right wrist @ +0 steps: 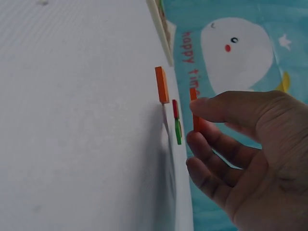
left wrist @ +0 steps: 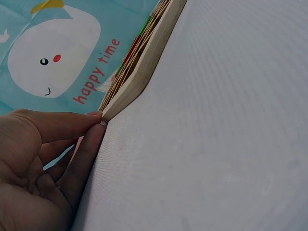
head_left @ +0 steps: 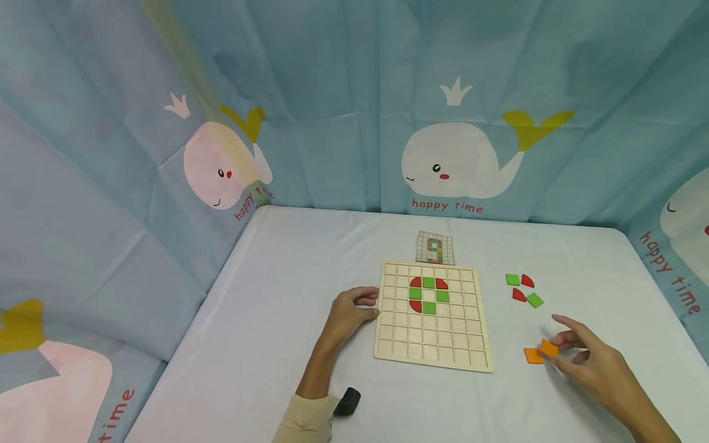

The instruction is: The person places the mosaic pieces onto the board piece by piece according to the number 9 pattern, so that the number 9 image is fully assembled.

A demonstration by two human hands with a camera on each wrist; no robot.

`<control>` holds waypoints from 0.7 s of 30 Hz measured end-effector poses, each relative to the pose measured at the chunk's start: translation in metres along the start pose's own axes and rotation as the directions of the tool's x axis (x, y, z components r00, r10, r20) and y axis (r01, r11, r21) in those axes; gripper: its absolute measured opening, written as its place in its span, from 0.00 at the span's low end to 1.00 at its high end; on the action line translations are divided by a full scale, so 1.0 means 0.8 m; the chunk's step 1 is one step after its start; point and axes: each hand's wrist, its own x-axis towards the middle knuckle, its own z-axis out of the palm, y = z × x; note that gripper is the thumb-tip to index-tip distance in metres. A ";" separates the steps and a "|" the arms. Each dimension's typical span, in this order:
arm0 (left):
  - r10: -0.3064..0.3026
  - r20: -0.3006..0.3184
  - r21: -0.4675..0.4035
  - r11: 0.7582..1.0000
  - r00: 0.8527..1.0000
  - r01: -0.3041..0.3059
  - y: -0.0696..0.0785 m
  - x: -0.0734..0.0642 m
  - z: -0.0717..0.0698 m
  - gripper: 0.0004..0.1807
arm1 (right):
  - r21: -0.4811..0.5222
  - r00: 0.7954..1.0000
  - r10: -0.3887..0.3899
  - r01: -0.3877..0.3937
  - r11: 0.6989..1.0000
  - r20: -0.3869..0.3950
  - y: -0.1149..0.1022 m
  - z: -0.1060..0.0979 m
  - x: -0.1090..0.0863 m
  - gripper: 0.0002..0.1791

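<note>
A square wooden grid board [head_left: 399, 335] lies on the table. Three red quarter-circle tiles and several green square tiles [head_left: 442, 296] form a ring in its upper middle. My left hand [head_left: 349, 312] holds the board's left edge, with thumb and finger at the rim [left wrist: 139, 84] in the left wrist view. Off the board's right side, my right hand [head_left: 595, 363] pinches an orange square tile [head_left: 549, 348] between thumb and finger. It is held above the table, overlapping in the head view a second orange tile [head_left: 533, 355] that lies on the cloth.
Two green squares [head_left: 512, 280] and two red quarter circles [head_left: 527, 281] lie right of the board. A small pattern card [head_left: 422, 249] touches or nearly touches the board's far edge. Near the left sleeve sits a black object [head_left: 348, 402]. Whale-printed curtains [head_left: 332, 154] surround the white table.
</note>
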 end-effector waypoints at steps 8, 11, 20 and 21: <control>0.007 0.001 -0.002 1.000 1.000 -0.007 -0.001 0.001 0.000 0.27 | 0.044 0.996 -0.078 0.080 0.996 -0.043 -0.013 0.007 0.006 0.44; 0.012 -0.002 -0.005 1.000 1.000 -0.012 -0.002 0.001 0.000 0.27 | 0.059 0.994 -0.104 0.106 0.993 -0.045 -0.021 0.010 0.011 0.44; 0.010 0.002 -0.006 1.000 1.000 -0.010 -0.001 0.000 0.000 0.27 | 0.080 0.984 -0.171 0.174 0.981 -0.045 -0.041 0.014 0.026 0.42; 0.011 0.002 -0.005 1.000 1.000 -0.011 -0.001 0.001 0.000 0.27 | 0.084 0.982 -0.183 0.187 0.979 -0.050 -0.043 0.014 0.027 0.42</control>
